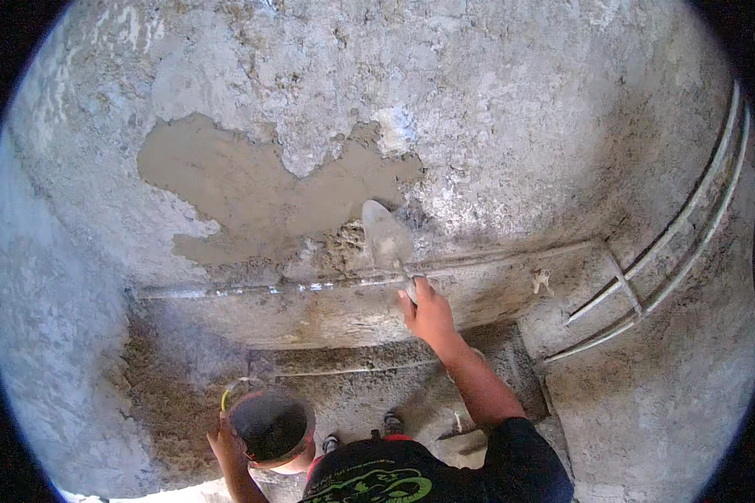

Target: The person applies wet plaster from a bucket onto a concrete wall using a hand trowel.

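Observation:
My right hand (430,312) is closed round the handle of a pointed trowel (386,237). The trowel's grey blade points up along the wall (554,109), at the lower edge of a wet patch of mortar (256,186). Whether the blade touches the wall, I cannot tell. Low at the left, my left hand (221,443) grips the side of a reddish bucket (297,460), near its yellow-and-pale handle. Dark grey material shows inside the bucket. Just left of the blade, a rough, pitted spot (344,247) breaks the wall's surface.
A ledge (344,329) runs across below the patch, with a thin strip along its upper edge. Two pale pipes (688,205) curve up the right side. A small pale object (543,282) sits on the wall near them. My shoes (393,422) show below.

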{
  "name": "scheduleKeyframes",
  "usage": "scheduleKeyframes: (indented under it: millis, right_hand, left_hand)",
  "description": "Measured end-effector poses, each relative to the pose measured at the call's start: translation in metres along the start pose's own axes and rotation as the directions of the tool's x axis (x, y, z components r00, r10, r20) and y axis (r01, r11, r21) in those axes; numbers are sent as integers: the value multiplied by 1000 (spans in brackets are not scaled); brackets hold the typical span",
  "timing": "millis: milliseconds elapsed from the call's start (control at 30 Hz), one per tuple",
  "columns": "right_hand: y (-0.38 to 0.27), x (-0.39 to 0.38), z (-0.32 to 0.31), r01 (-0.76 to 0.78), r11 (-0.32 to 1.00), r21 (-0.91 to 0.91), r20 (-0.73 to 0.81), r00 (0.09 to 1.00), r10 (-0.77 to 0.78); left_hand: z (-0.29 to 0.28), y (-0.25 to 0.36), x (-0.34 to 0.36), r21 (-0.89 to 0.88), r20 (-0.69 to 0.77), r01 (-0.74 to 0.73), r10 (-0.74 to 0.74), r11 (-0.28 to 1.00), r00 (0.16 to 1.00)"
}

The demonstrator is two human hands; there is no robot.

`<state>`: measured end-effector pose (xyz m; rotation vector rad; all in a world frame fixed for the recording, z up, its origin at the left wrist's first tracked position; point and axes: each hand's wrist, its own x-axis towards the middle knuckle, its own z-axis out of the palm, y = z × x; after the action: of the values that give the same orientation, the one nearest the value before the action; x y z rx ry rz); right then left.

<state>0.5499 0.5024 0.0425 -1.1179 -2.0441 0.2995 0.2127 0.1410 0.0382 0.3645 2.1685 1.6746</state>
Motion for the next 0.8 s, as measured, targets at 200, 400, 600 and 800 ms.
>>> scheduleKeyframes:
  millis: [200, 400, 600, 800]
  right_hand:
    - [-14, 52, -11, 14, 1000, 24, -267, 964, -7]
    - [-25, 51, 19, -160, 971, 178, -246, 948, 201]
    - [-17, -17, 59, -284, 936, 206, -186, 928, 323]
    - [-51, -38, 49, -239, 897, 373, -240, 908, 342]
  left_hand:
    - [-5, -17, 13, -83, -102, -23, 14, 996, 995]
    - [-20, -26, 25, -82, -74, -13, 7, 997, 997]
    - [-32, -20, 28, -55, 101, 54, -48, 997, 994]
    - [-45, -30, 27, -147, 5, 160, -161, 976, 987]
